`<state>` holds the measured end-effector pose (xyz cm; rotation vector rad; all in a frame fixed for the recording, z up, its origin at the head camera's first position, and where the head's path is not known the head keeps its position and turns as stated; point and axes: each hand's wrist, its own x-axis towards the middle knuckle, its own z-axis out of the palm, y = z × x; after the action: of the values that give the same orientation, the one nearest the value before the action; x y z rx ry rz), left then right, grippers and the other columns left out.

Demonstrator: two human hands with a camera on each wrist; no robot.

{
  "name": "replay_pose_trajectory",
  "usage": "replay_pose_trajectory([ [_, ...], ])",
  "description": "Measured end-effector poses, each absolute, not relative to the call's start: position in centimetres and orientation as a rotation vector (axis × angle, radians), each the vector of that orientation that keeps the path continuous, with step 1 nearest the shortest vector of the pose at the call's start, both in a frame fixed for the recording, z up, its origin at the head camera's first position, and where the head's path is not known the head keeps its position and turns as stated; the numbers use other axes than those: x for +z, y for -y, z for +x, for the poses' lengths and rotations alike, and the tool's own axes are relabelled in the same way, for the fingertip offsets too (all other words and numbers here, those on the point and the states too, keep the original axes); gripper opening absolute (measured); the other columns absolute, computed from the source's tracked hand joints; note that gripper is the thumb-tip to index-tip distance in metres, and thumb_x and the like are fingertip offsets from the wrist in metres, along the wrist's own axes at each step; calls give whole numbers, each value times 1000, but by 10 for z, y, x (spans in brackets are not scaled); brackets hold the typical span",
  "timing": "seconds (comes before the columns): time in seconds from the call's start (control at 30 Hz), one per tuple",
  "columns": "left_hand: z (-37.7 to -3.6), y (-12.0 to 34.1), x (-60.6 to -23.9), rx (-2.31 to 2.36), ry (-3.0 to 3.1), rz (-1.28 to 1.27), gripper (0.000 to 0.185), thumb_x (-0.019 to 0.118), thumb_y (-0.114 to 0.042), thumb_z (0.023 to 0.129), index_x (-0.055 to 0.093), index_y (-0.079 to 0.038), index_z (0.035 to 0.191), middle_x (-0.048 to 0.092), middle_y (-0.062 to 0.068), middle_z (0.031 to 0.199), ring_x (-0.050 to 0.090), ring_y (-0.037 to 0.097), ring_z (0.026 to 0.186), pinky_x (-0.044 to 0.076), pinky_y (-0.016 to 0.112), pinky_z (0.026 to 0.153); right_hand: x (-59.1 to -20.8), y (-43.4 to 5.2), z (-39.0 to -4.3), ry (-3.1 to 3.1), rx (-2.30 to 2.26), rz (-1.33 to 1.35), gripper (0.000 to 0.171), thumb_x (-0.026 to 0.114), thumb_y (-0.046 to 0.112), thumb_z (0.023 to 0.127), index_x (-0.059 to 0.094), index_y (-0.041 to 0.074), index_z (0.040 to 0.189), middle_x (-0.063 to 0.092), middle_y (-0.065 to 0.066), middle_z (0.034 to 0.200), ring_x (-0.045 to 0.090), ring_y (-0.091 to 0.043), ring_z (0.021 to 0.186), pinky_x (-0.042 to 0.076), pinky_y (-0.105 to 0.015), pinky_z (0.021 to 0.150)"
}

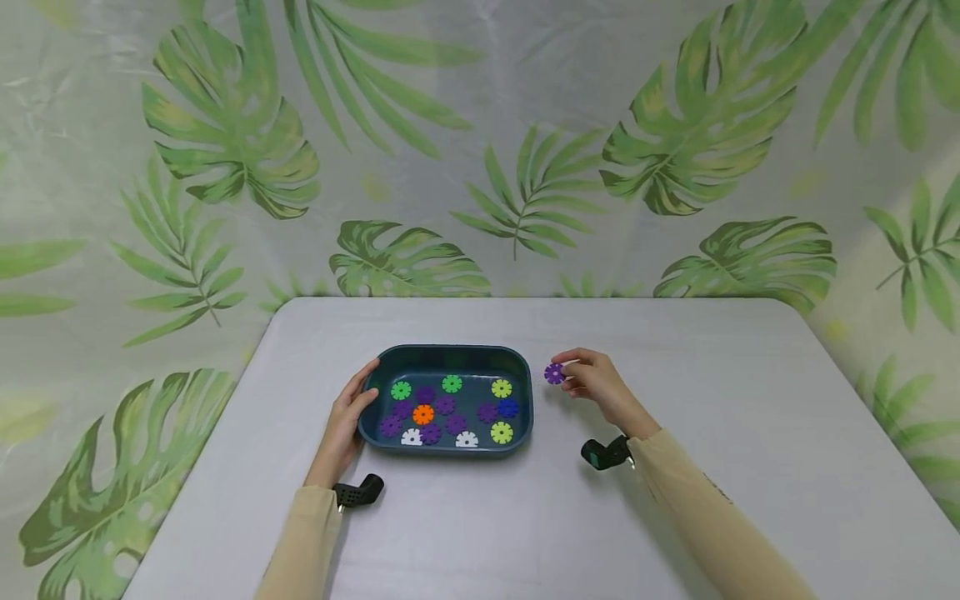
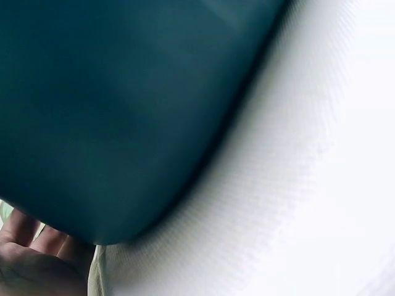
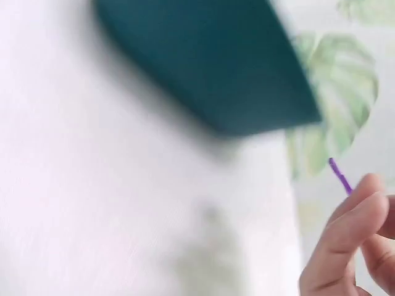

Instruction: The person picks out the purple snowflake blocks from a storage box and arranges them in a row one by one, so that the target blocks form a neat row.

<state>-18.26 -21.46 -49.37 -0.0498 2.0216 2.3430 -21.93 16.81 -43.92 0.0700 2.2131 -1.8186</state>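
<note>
A dark teal plastic basin (image 1: 446, 451) sits on the table with several notched snowflake building discs inside, among them an orange disc (image 1: 423, 414), a blue disc (image 1: 507, 407) and a yellow-green disc (image 1: 502, 432). At the basin's left end, my left hand (image 1: 347, 423) holds the rim with thumb and fingers; the left wrist view shows its fingers against the outer wall. My right hand (image 1: 597, 385) pinches a purple snowflake disc (image 1: 554, 373) between thumb and fingertips, just right of the basin and apart from it. In the right wrist view this disc appears edge-on.
White cloth covers the table (image 1: 675, 350). Behind it hangs a leaf-patterned curtain (image 1: 540, 100), which also runs down both sides. A small black camera (image 1: 606, 453) is strapped to the right wrist, and another camera (image 1: 362, 490) to the left.
</note>
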Motion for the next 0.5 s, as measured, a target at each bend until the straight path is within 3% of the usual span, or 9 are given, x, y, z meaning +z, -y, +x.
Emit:
replay_pose_trajectory([
  [0.27,-182,216,-495,2342,-2034,-49,47,45,-11,101,38,-14,147,26,-1,155,17,13,141,13,34,114,-466,-189,-221,-2264,-1703,93,29,45,-6,93,54,-16,118,62,-18,91,60,-9,61,54,-23,61],
  [0.5,-183,214,-497,2347,-2060,-46,46,46,-11,101,40,-14,146,28,0,154,20,14,141,15,36,114,-472,-187,-221,-2350,-1558,63,28,43,-6,93,56,-13,117,63,-20,95,65,-15,65,55,-26,61],
])
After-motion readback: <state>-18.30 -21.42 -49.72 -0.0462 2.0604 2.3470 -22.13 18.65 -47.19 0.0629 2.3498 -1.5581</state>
